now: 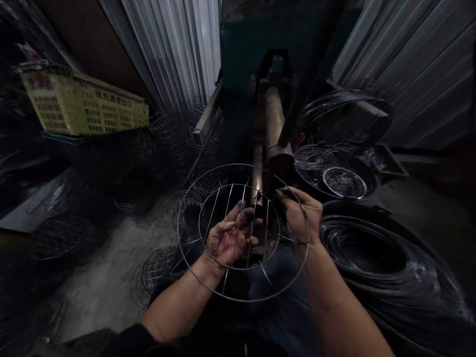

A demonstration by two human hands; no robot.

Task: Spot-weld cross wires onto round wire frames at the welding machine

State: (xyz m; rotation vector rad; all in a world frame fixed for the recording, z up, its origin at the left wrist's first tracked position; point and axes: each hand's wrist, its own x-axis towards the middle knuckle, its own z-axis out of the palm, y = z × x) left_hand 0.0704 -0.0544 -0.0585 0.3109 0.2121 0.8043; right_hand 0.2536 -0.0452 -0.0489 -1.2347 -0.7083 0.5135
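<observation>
A round wire rack (213,291), made of two rings with straight bars across the inner one and short spokes between, is held up in front of me. My left hand (232,238) is under it, palm up, its partly curled fingers among the bars and supporting it. The rack's far side meets the lower metal rod (257,171) of a machine, below a thicker brass-coloured cylinder (274,116). My right hand (303,210) is at the rack's far right, thumb and forefinger pinched close to the inner ring. What lies in that pinch is too dark to make out.
A large wire coil (372,277) lies to the right, behind it a dark basin with a round metal dish (344,183) of small pieces. A yellow crate (85,101) stands at left. More wire racks (154,272) lie on the floor. A dark bar (308,74) slants down from above.
</observation>
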